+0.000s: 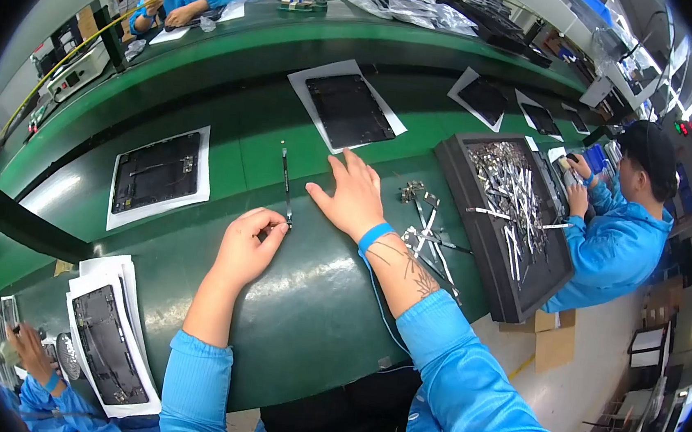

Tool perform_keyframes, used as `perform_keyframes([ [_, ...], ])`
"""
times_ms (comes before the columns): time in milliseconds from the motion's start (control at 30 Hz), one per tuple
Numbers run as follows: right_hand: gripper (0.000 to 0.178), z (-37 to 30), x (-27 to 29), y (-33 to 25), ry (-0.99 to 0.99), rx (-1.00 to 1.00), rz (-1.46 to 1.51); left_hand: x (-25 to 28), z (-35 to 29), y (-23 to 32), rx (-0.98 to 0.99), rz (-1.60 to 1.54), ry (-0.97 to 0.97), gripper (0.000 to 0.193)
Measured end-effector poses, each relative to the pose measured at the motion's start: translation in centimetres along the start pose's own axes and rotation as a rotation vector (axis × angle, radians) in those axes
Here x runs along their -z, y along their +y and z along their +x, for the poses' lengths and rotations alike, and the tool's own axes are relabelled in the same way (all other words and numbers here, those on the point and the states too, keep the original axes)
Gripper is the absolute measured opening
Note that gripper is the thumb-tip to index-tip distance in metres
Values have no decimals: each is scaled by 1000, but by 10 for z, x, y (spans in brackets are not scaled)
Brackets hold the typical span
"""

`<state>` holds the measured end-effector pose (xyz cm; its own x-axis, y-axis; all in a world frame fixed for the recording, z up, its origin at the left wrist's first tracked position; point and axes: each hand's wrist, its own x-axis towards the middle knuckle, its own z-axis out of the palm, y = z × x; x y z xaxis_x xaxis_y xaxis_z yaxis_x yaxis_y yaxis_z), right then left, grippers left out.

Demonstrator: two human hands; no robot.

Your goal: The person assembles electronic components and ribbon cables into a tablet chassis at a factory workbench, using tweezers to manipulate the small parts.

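Observation:
My left hand (249,244) is closed in a pinch at the near end of a thin dark flex cable (287,176). The cable stretches away from the fingertips toward the green belt, with a small light tip at its far end. To the right of it hovers or rests my right hand (352,196), fingers spread and nothing in them; whether it touches the surface I cannot tell. A blue wrist strap (376,233) with a cord circles that wrist. Right of this hand lies a loose pile of flex cables (431,236) on the green table (304,319).
A black tray (462,201) heaped with flex cables (512,198) stands at the right. Black device housings on white sheets lie along the belt, one (156,175) at left, another (351,109) ahead. More sheets (146,380) sit lower left. Co-workers in blue work nearby.

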<state>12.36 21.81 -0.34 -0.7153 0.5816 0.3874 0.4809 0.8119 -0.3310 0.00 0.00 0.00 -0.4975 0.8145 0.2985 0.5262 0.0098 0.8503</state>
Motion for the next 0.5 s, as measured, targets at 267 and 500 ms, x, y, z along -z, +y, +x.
perform_keyframes([
  [267, 64, 16, -10, 6, 95, 32, -8, -3, 1, 4, 21, -11, -4, 11],
  [500, 62, 12, -5, 7, 87, 85, 24, -1, 2, 4, 40, -26, -1, 10],
])
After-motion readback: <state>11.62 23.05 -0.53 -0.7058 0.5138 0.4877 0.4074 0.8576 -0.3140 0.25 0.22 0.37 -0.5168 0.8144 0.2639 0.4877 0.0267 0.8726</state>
